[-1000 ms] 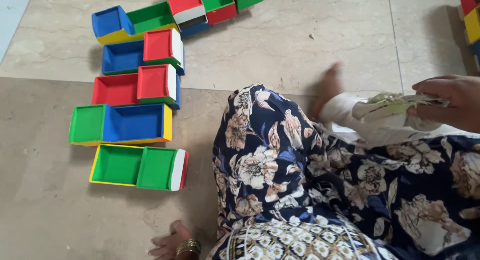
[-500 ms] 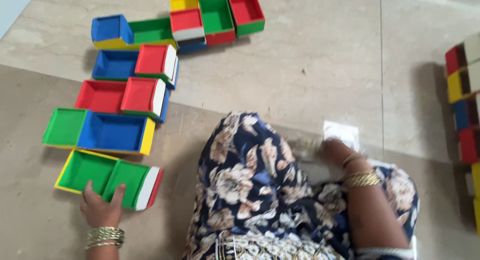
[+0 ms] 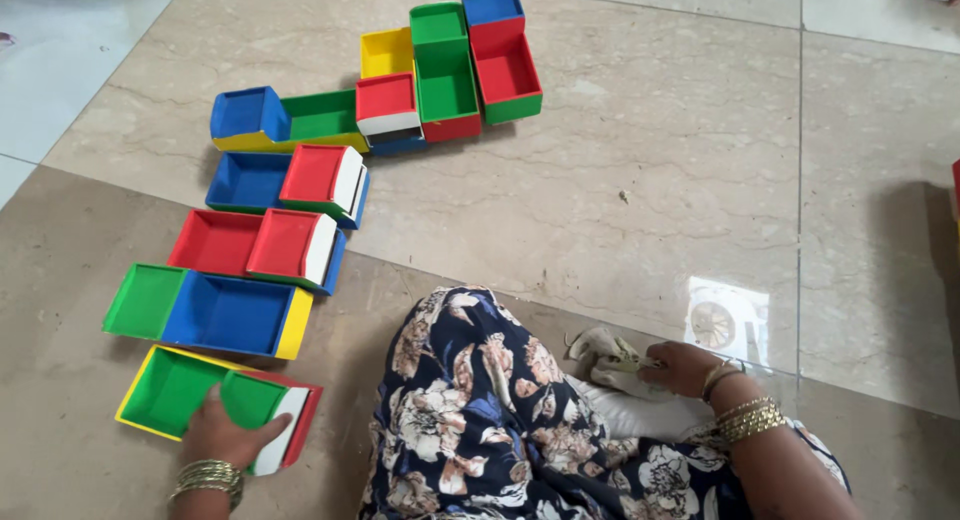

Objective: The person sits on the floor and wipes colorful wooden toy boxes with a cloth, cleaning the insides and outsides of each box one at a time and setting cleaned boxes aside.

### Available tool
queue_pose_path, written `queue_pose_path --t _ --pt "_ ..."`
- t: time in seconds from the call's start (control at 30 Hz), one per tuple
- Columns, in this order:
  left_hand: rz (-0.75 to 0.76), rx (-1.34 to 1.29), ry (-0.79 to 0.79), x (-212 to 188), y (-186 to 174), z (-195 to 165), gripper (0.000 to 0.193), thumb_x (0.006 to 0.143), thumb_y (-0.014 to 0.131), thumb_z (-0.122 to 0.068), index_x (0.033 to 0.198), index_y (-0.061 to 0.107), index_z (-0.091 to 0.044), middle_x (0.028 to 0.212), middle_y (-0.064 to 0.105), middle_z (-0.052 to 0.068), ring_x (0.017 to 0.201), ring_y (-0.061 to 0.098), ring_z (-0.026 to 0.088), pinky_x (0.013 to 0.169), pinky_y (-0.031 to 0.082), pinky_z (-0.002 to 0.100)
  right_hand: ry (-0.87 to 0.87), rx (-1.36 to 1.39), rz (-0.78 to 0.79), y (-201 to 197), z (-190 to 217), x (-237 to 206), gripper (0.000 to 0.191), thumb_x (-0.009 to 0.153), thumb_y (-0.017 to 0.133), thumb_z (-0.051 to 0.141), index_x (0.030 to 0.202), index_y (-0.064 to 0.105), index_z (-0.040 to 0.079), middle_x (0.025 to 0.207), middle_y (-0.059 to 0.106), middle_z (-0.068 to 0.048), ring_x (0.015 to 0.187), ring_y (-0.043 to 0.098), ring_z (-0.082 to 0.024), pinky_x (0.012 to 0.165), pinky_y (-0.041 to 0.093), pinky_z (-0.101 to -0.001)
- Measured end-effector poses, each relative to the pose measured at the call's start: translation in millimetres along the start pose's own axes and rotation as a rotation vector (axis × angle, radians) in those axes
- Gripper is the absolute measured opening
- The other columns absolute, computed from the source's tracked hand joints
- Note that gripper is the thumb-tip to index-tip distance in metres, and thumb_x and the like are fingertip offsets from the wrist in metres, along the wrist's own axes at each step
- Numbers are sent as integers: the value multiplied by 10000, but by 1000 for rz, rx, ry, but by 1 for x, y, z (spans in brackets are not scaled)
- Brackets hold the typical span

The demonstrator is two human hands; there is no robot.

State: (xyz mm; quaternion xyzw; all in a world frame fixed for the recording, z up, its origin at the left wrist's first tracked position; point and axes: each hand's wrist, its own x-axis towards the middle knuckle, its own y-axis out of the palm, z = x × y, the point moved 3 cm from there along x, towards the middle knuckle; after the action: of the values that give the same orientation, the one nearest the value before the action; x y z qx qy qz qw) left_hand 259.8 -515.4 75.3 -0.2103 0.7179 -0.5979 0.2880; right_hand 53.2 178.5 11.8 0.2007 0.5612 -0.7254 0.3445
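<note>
Beige marble floor (image 3: 650,190), glossy, window glare near right. Left hand (image 3: 228,435) rests flat, fingers spread, on green tray (image 3: 215,405) with yellow rim, nearest of column of coloured open boxes. Right hand (image 3: 683,368), fingers curled, presses crumpled pale cloth (image 3: 605,355) to floor beside floral-clad knee (image 3: 480,400). Blue-green tray (image 3: 210,315) just beyond first.

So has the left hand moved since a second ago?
Yes. The left hand has moved forward from beside the floral-print lap onto the nearest green tray with the yellow rim.
</note>
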Motion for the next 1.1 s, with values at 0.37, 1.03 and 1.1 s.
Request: queue_pose_path --t 0.37,1.03,1.1 --pt "255 422 305 2 -128 6 718 708 817 -522 1359 624 -287 1352 617 96 1256 631 249 1095 493 392 85 246 50 7 -49 19 423 902 632 481 1146 712 145 1025 809 -82 889 788 -224 832 638 -383" --pt "459 -1003 1283 -128 20 -525 1177 553 965 -324 1533 391 -17 1398 580 165 1286 591 244 1091 492 393 -59 1058 -1155 -21 -88 -65 389 842 727 236 1172 700 31 1176 702 -185 1042 675 -301 888 563 -405" --pt "484 -978 1308 -133 40 -519 1152 564 965 -325 1520 400 -17 1419 580 174 1306 585 249 1106 477 401 -268 1481 -1151 -25 -87 -66 261 874 688 193 1108 679 78 1175 714 -136 1065 687 -245 930 581 -385"
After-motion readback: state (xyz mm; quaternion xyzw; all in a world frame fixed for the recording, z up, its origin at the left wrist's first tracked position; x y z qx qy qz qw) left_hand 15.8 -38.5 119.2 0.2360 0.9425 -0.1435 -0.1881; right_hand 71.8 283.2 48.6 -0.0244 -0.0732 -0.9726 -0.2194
